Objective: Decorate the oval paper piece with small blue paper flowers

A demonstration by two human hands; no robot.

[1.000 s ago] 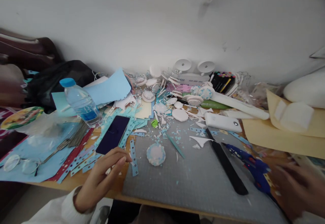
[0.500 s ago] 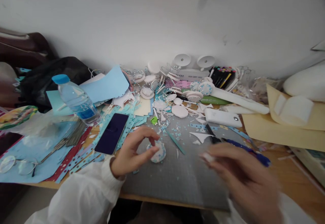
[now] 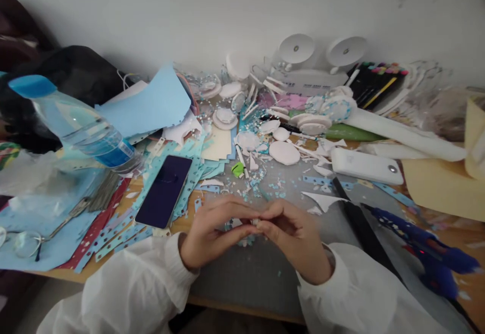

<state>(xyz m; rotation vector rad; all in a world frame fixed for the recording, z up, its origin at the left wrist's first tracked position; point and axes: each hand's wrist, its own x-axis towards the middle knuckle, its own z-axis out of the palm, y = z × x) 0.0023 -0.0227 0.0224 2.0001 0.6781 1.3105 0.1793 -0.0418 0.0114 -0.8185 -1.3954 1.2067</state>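
Observation:
My left hand (image 3: 215, 230) and my right hand (image 3: 297, 235) meet fingertip to fingertip over the grey cutting mat (image 3: 253, 278). Between their pinched fingers is a small whitish piece (image 3: 255, 221), mostly covered, so its kind is unclear. Below and behind the hands a round disc decorated in white and blue (image 3: 248, 239) lies on the mat, largely hidden by the fingers. Blue and white paper scraps (image 3: 261, 187) are scattered just beyond. Off to the right lies a blue glue gun (image 3: 428, 248) with a small red light.
A phone (image 3: 164, 190) lies left of the hands, beside a tilted-looking water bottle (image 3: 83, 129). White discs (image 3: 284, 152) and beaded pieces crowd the back. A white device (image 3: 367, 165), a marker case (image 3: 375, 89) and scissors (image 3: 74, 212) also lie on the table.
My right hand has moved left, bringing the small white piece to my left hand, whose fingers have closed in. The view has shifted, showing more of the glue gun.

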